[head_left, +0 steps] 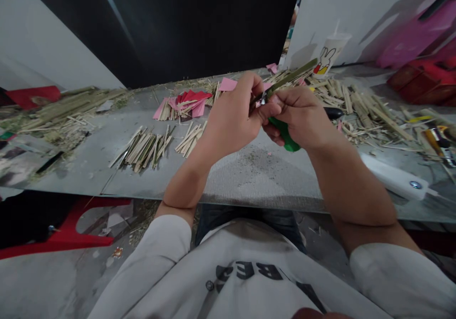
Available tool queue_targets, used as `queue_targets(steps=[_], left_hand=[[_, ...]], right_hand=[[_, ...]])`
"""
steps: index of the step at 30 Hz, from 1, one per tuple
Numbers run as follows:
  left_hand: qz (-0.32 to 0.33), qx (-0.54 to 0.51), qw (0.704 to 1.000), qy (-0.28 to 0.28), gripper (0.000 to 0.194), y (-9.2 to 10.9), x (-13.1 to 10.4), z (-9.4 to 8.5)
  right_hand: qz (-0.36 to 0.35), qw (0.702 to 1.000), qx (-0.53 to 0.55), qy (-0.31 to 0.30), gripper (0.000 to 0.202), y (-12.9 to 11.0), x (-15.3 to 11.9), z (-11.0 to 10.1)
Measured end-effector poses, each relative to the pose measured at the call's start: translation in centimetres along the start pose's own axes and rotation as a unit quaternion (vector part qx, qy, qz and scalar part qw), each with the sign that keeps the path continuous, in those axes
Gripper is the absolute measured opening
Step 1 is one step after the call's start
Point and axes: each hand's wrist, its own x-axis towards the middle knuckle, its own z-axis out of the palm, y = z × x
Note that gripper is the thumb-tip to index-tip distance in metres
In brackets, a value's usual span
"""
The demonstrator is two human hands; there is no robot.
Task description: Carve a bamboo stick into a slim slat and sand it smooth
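My left hand [237, 107] is closed, its thumb and fingers pinched at the lower end of a green bamboo strip [294, 76] that slants up to the right. My right hand [301, 115] is wrapped round the green handle [288, 138] of a small tool. A bit of shiny metal [263, 101] shows between the two hands, but fingers hide most of it, so its kind is unclear. Both hands meet above the table, thumbs close together.
Bundles of thin sticks [144, 149] lie left on the grey table [249, 186], near pink and red paper [192, 101]. Bamboo pieces [363, 103], a cup [331, 53] and a white power strip [395, 176] are on the right. A black panel [199, 24] stands behind.
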Motion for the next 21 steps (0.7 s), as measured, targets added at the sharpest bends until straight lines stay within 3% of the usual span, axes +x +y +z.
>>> queue_targets(steps=[4, 10, 16, 21], left_hand=[[-0.007, -0.028, 0.999, -0.026, 0.026, 0.3, -0.2, -0.2], [-0.029, -0.009, 0.999, -0.033, 0.040, -1.3, 0.5, 0.0], [-0.025, 0.004, 1.000, -0.016, 0.032, -2.7, 0.9, 0.5], [-0.029, 0.003, 1.000, -0.011, 0.038, -3.3, 1.0, 0.7]], right_hand=[[0.054, 0.997, -0.005, -0.057, 0.054, 0.0, 0.2, -0.2], [0.048, 0.998, -0.006, -0.032, 0.049, 0.4, 0.4, -0.2], [0.041, 0.999, -0.014, -0.032, 0.048, 0.5, 0.6, -0.4], [0.045, 0.998, -0.009, -0.037, 0.048, 0.4, 0.8, -0.6]])
